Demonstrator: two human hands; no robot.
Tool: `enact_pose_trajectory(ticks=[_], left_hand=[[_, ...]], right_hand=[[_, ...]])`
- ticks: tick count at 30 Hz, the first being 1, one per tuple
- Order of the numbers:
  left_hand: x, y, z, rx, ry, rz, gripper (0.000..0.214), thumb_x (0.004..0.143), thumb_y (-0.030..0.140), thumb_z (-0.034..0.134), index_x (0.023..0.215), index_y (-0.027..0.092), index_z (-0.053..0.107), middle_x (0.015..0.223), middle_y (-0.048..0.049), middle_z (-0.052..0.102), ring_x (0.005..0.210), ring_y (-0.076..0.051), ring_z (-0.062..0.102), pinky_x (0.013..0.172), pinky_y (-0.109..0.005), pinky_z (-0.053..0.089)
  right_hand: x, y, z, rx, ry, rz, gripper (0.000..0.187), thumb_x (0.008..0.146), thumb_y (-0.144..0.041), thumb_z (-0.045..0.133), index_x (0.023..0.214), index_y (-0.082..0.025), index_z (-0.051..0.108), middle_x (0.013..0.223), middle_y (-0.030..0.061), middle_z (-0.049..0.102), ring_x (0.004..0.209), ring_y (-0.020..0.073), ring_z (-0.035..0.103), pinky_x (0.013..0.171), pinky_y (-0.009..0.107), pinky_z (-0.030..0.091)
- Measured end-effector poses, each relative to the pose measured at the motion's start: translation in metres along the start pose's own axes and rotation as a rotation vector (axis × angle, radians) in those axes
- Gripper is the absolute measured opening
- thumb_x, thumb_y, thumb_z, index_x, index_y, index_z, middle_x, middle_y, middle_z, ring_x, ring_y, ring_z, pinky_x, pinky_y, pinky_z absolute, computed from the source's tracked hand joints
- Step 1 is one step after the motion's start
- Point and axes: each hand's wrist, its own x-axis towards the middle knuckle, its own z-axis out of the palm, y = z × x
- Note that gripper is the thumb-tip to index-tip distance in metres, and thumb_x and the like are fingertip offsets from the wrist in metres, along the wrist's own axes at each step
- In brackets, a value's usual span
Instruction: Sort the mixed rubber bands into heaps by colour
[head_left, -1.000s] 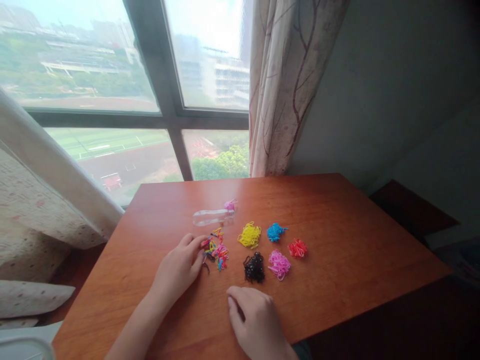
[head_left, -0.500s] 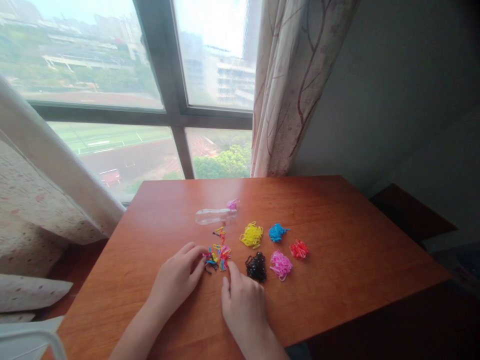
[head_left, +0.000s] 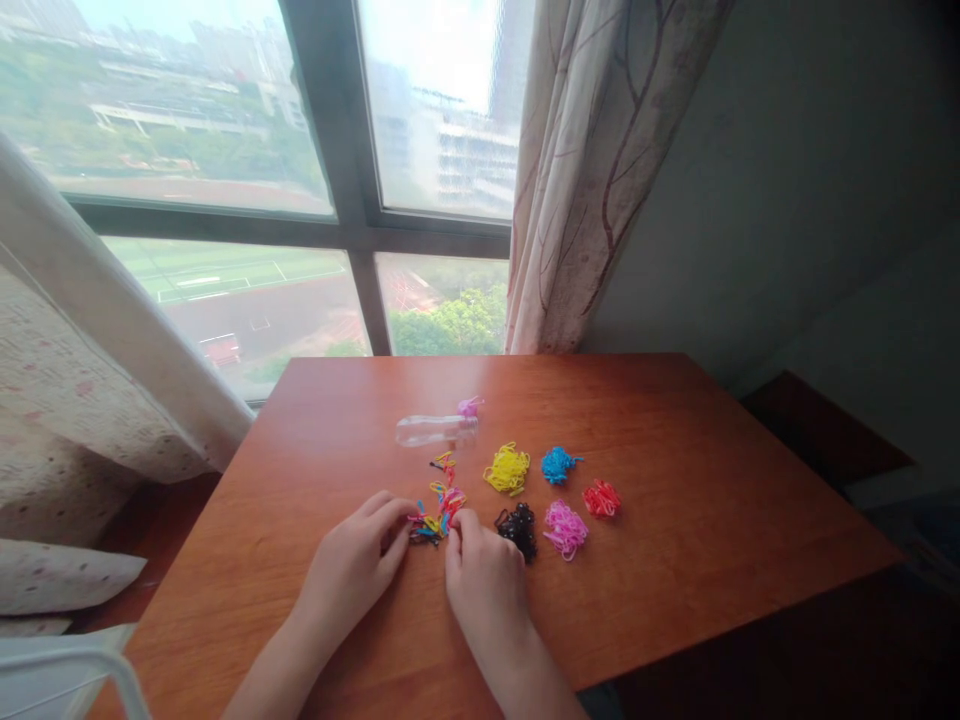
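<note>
A pile of mixed small loop-shaped pieces [head_left: 429, 524] in several colours lies on the table between my hands. My left hand [head_left: 356, 555] rests at its left side, fingertips touching the pieces, with a gap between thumb and fingers. At the right part of the pile, my right hand [head_left: 484, 570] has thumb and index finger drawn together by red and blue pieces; what they pinch is too small to make out. Sorted heaps lie to the right: yellow [head_left: 508, 469], blue [head_left: 558, 465], black [head_left: 517, 530], pink [head_left: 565, 529] and red [head_left: 602, 499]. My right hand partly covers the black heap.
Behind the mixed pile lies a clear plastic bottle [head_left: 431, 430] on its side, a pink piece [head_left: 471, 405] at its right end. A few loose pieces [head_left: 444, 465] are in front of it. The wooden table [head_left: 675, 430] stands against a window with curtains.
My right thumb and index finger have closed together at the pile's right part. My left hand stays at the left side, and the view has shifted slightly.
</note>
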Motion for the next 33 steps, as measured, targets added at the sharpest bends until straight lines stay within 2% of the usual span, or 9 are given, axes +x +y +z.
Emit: enact_pose_trajectory(ticks=[14,20,26,33], left_hand=[[0.002,-0.001,-0.004,-0.022,0.068,-0.006,0.019,0.092,0.031,0.049,0.092,0.023,0.066,0.083,-0.0010,0.068,0.072,-0.016,0.065,0.068,-0.026,0.050],[0.002,-0.002,-0.002,-0.021,0.056,-0.012,0.019,0.092,0.030,0.049,0.092,0.023,0.066,0.085,-0.0013,0.068,0.072,-0.015,0.065,0.067,-0.025,0.049],[0.001,-0.001,-0.002,-0.026,0.060,-0.017,0.018,0.092,0.029,0.049,0.092,0.024,0.066,0.086,-0.0012,0.068,0.074,-0.016,0.066,0.069,-0.025,0.050],[0.001,-0.002,-0.002,-0.024,0.054,-0.011,0.018,0.093,0.029,0.048,0.092,0.024,0.065,0.086,-0.0006,0.067,0.075,-0.016,0.065,0.069,-0.025,0.049]], right_hand=[[-0.006,0.006,0.006,0.171,0.093,-0.056,0.015,0.091,-0.009,0.053,0.084,-0.021,0.059,0.070,-0.0008,0.069,0.063,0.0149,0.068,0.054,0.022,0.033],[-0.015,0.008,0.009,0.226,0.113,-0.106,0.015,0.089,-0.009,0.051,0.085,-0.021,0.058,0.069,-0.0017,0.067,0.061,0.0148,0.066,0.055,0.023,0.032],[-0.028,0.009,0.008,0.170,0.125,-0.093,0.017,0.089,-0.009,0.052,0.080,-0.022,0.054,0.066,-0.0021,0.065,0.060,0.0151,0.064,0.055,0.024,0.032],[-0.019,0.000,0.005,0.100,0.065,-0.046,0.012,0.088,-0.012,0.062,0.085,-0.022,0.058,0.071,-0.0006,0.070,0.062,0.0176,0.067,0.054,0.025,0.033]])
